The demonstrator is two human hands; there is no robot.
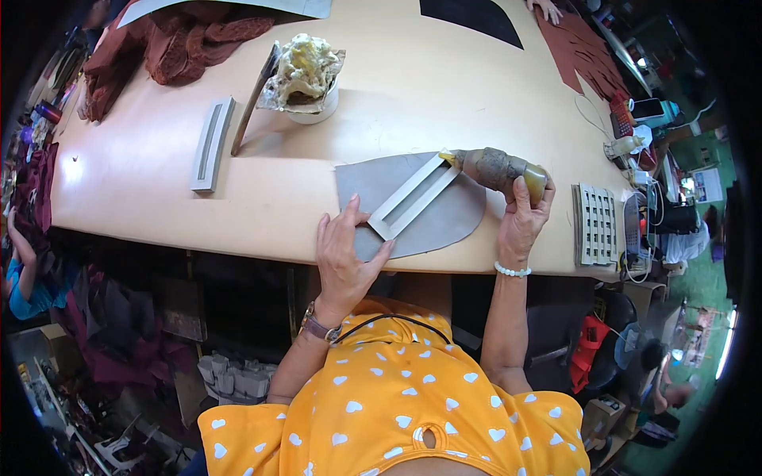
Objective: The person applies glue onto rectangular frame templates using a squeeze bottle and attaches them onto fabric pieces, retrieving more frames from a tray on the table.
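Observation:
A grey rounded piece of material (452, 214) lies flat near the table's front edge. On it rests a pale rectangular frame (413, 194) with a long slot, set diagonally. My left hand (347, 250) is spread at the frame's lower left end, fingers apart, thumb and fingertips touching the frame and the grey piece. My right hand (525, 213) is wrapped round the yellowish end of a bottle (496, 168) with a dark wrapping. The bottle is tilted, its yellow tip at the frame's upper right end.
A second slotted frame (213, 147), a stick (254, 103) and a glue-crusted pot (305, 79) stand at the left. Brown material (190, 40) lies at the back left. Stacked slotted pieces (595, 226) sit at the right edge. Another person's hand (544, 9) shows at the back.

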